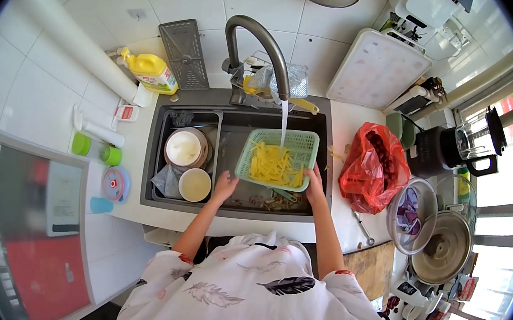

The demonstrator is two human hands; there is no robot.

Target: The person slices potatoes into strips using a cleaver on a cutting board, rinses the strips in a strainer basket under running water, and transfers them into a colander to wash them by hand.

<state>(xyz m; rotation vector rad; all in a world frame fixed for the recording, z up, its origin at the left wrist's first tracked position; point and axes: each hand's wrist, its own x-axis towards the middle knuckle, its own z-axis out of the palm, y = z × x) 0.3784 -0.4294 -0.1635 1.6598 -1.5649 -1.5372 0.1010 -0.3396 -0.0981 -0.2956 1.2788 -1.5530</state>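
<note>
A pale green basket (309, 142) with yellow strips (272, 163) in it is over the dark sink (229, 120). Water runs from the curved faucet (260, 32) into the basket. My right hand (314, 186) grips the basket's right side near its lower corner. At the lower left corner of the basket is my left hand (225, 187), its fingers close to the rim; whether they touch it is hard to tell. Below the basket, a green-handled tool (286, 195) and peelings (277, 204) lie in the sink.
Bowls (194, 185) stand in the sink's left tray. On the right counter are a red bag (355, 176), a wrench (363, 229), a clear bowl (428, 225) and a metal lid (441, 248). A yellow bottle (153, 73) stands behind left.
</note>
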